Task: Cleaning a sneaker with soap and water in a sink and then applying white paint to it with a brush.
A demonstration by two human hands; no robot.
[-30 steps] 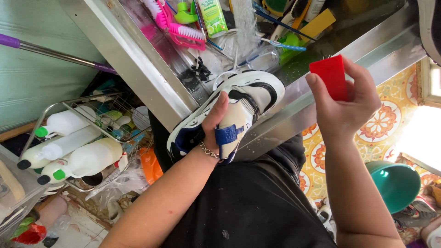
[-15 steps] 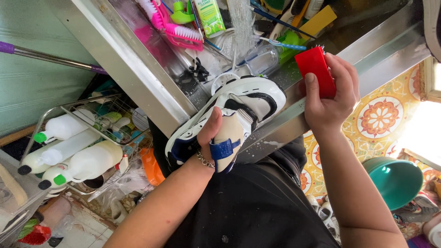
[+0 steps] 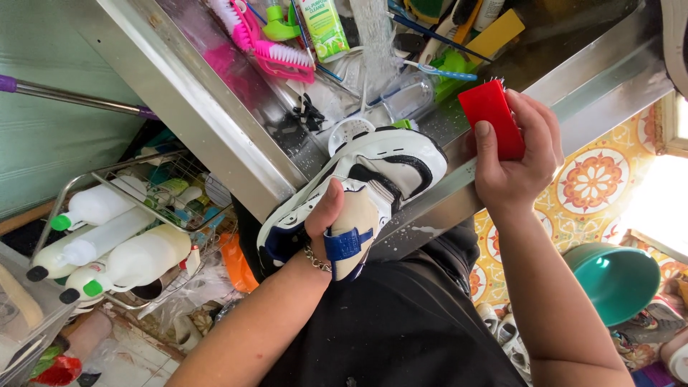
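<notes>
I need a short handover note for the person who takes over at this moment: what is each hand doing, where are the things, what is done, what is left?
Left hand: inside the white, black and blue sneaker, holding it on the steel sink's front rim.
Right hand: grips the red brush, raised beside the shoe, not touching it.
Water runs into the sink; the pink brush lies inside.
Done: shoe looks wet.
Left: probably scrubbing; cleanliness cannot be judged.

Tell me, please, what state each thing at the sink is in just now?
Left hand: inside the sneaker, holding it.
Sneaker: tilted on the sink's front edge.
Right hand: gripping the red brush.
Red brush: raised above the sneaker, apart from it.
Pink brush: lying in the sink.
Sink: wet, cluttered.
Green basin: on the floor, tipped.
</notes>
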